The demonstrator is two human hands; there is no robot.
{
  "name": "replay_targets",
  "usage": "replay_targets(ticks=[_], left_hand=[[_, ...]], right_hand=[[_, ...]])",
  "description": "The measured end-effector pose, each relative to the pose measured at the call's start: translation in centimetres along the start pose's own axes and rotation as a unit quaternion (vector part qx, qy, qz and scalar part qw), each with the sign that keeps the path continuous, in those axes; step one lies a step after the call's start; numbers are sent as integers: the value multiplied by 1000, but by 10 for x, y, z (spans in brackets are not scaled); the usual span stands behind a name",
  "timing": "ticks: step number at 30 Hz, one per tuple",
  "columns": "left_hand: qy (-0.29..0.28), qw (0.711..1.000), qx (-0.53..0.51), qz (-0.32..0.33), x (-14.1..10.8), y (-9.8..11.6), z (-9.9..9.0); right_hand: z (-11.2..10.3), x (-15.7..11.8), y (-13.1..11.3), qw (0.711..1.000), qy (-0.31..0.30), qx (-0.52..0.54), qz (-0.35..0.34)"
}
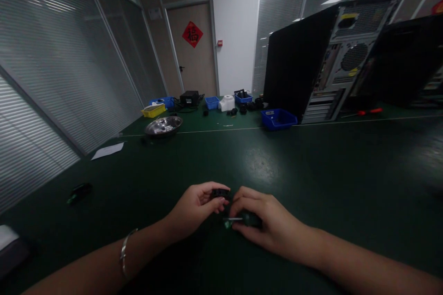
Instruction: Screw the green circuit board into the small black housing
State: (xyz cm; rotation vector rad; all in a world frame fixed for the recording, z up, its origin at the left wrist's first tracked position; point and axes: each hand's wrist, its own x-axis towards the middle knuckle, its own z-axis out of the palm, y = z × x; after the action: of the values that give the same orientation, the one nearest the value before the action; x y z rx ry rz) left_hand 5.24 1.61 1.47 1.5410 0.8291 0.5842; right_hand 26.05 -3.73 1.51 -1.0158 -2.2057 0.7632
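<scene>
My left hand [199, 205] is closed around a small black ridged part [220, 192], pinched between thumb and fingers. Just to its right, my right hand [263, 216] is wrapped around a screwdriver [251, 220] with a dark handle. The thin metal shaft points left, below the fingertips of my left hand. A small green piece [227, 224] shows by the shaft's tip; whether it is held or lies on the table, I cannot tell. Both hands are low over the dark green table [166, 170], their fingertips close together.
Farther left lies a dark object with a green end [79, 192], near a white paper [108, 150]. Toward the back are a metal bowl [163, 125], a yellow tray [154, 110] and a blue bin [278, 120]. A black computer case [301, 60] stands at right, near a red-handled tool [370, 111].
</scene>
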Motion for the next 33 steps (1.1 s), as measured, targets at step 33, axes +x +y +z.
replay_targets(ticks=[33], left_hand=[[-13, 992, -115, -47, -2, 5, -4]], right_hand=[[1, 2, -2, 994, 105, 35, 1]])
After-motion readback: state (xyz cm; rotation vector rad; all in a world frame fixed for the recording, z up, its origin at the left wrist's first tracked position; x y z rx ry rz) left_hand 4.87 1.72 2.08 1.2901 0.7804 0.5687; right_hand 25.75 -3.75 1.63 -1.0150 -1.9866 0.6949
